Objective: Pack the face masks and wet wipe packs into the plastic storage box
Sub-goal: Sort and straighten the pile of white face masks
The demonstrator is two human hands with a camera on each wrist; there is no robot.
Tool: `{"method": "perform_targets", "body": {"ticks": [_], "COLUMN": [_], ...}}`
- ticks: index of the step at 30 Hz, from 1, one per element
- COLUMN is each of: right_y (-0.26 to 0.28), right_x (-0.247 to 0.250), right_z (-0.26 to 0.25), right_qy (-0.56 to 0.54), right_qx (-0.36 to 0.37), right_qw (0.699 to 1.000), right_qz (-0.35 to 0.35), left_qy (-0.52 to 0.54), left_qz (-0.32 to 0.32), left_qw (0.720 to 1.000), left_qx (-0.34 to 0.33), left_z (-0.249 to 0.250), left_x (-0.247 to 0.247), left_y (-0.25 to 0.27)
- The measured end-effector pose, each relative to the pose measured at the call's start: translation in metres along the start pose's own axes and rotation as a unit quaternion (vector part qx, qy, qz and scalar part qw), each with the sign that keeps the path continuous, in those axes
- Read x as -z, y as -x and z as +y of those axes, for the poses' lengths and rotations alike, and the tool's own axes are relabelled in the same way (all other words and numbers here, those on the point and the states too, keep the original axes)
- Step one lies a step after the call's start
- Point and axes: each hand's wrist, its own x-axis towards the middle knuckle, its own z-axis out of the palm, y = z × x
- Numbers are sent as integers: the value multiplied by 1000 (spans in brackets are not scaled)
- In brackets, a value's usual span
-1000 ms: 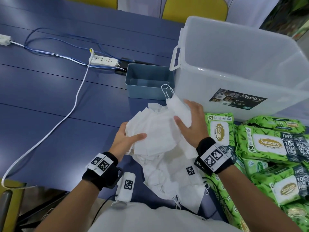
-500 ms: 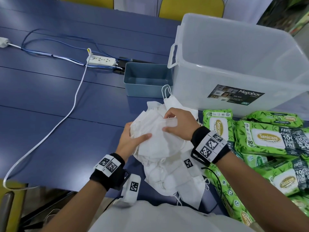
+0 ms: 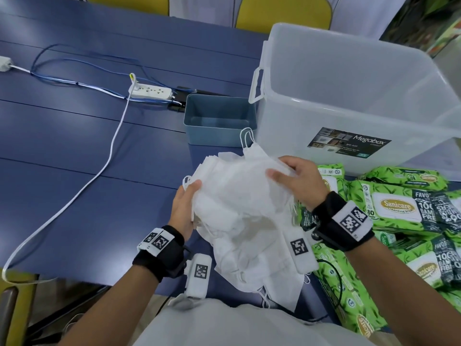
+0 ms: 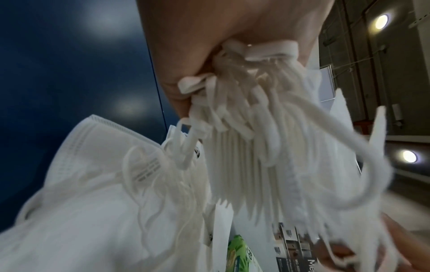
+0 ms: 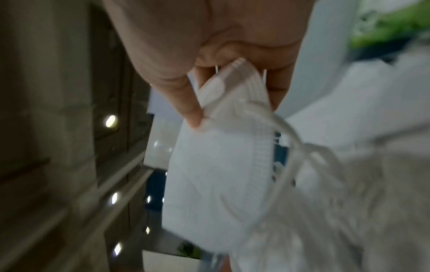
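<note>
Head view: storage box [image 3: 354,101] empty; both hands grip face masks [image 3: 239,196].

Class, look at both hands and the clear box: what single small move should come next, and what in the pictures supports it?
Probably lift the stack of face masks up and right, over the near rim of the plastic storage box. The left hand and right hand each hold one side of it, the box stands open just beyond them, and no masks show inside.
</note>
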Motion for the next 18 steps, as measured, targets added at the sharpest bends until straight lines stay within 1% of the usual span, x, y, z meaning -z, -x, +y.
{"method": "perform_targets", "body": {"ticks": [1,2,3,4,5,7,9,11,13,15,18], "right_y": [2,3,4,6,8,13,17,21,25,29,32], "right_x": [-1,-5,-10,-16,-23,-38,-55,-71,-82,-87,-83], "right_z": [2,3,4,5,8,15,26,34,34,35,39], "right_qy": [-81,-163,-232,-280,-310,-334,-317,-250,-164,-104,-60], "right_qx": [-28,-65,-107,-148,-187,-243,-268,-246,-179,-113,-72], "right_qw": [996,983,964,945,927,903,898,918,949,972,985], "right_qz": [30,52,68,82,96,118,144,187,202,176,143], "left_qy": [-5,-11,-21,-28,-32,-32,-31,-28,-11,18,32], "left_qz": [16,28,34,41,49,69,79,81,80,79,72], "left_qw": [1000,1000,999,999,998,996,995,994,995,996,997], "left_qx": [-2,-5,-11,-19,-31,-49,-57,-62,-58,-44,-26], "left_z": [-1,-1,-2,-3,-4,-3,-3,-5,-8,-9,-8], "left_x": [0,-2,-5,-8,-11,-18,-25,-31,-36,-37,-33], "left_y": [-1,-2,-2,-1,-1,3,5,8,10,11,9]}}
